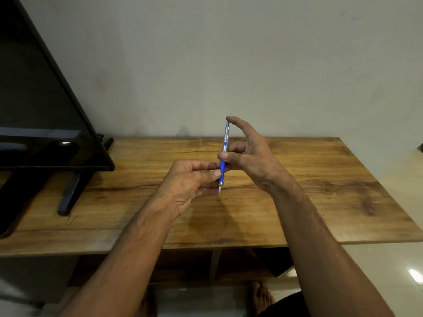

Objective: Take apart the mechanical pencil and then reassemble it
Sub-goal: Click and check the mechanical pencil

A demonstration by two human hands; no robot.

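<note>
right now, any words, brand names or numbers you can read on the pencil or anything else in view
No text can be read in this view.
mechanical pencil: there is a small blue mark on the barrel, too small to read; the left hand and the right hand cover other parts of it.
black screen: no brand or label shows.
wooden table: it carries no writing.
</note>
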